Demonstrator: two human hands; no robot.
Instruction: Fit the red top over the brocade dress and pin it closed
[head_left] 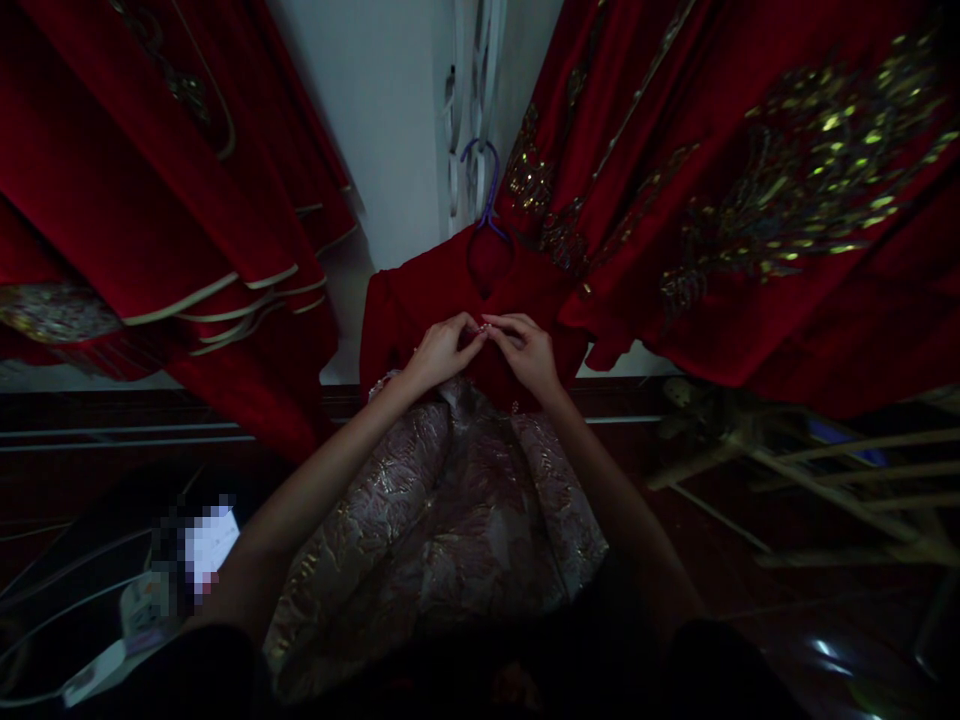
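Observation:
A red dress top [420, 290] hangs in front of me on a purple hanger [493, 185]. Below its bodice spreads a pinkish brocade skirt [487, 500] with a shiny leaf-like pattern. At the middle of the red front, my left hand [448, 350] pinches a small shiny bead-like piece [485, 327] between thumb and fingers. My right hand [529, 352] closes on the same spot from the other side, fingertips almost meeting the left ones. The piece is too small to make out exactly, and the fingertips partly cover it.
Red garments with pale trim [180, 200] hang on the left. More red garments with gold sequins [817, 160] crowd the right. White metal scrollwork [472, 100] stands behind the hanger. A wooden rack [825, 480] is low right; a lit screen [212, 545] and cables lie low left.

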